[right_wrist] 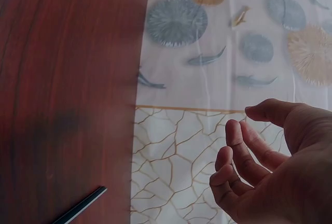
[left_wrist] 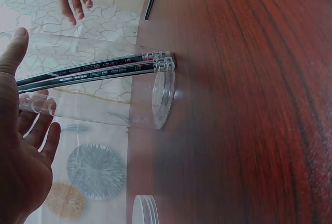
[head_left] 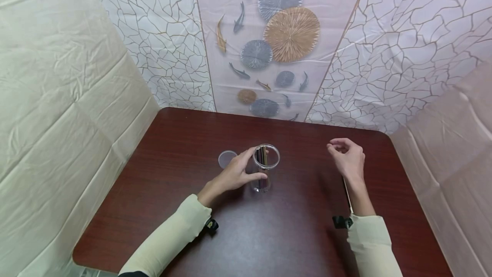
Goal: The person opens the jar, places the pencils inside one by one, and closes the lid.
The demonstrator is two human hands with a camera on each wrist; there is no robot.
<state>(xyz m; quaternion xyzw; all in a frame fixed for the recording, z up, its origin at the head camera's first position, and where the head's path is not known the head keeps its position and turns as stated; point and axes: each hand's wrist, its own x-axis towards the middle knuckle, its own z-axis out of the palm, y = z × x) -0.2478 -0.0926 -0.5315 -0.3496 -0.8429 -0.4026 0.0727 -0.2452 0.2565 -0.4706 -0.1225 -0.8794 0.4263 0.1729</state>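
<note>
My left hand (head_left: 238, 170) grips a clear plastic cylinder (left_wrist: 104, 111), with the thumb on one side and the fingers on the other. The cylinder stands upright on the table. Inside it lean several dark pencils (left_wrist: 104, 69), their silvery ends down at the base. Over the right part of the table hovers my right hand (head_left: 349, 159), fingers loosely bent and nothing between them. Below it a single dark pencil (head_left: 347, 193) lies on the wood, partly hidden by the wrist; its tip end (right_wrist: 85, 203) shows in the right wrist view.
A round clear lid (head_left: 227, 159) lies just left of the cylinder, behind the left hand. The dark red wooden table (head_left: 184, 136) has rounded corners. Patterned cloth (head_left: 173, 46) hangs along its far edge, and pale cloth hangs at both sides.
</note>
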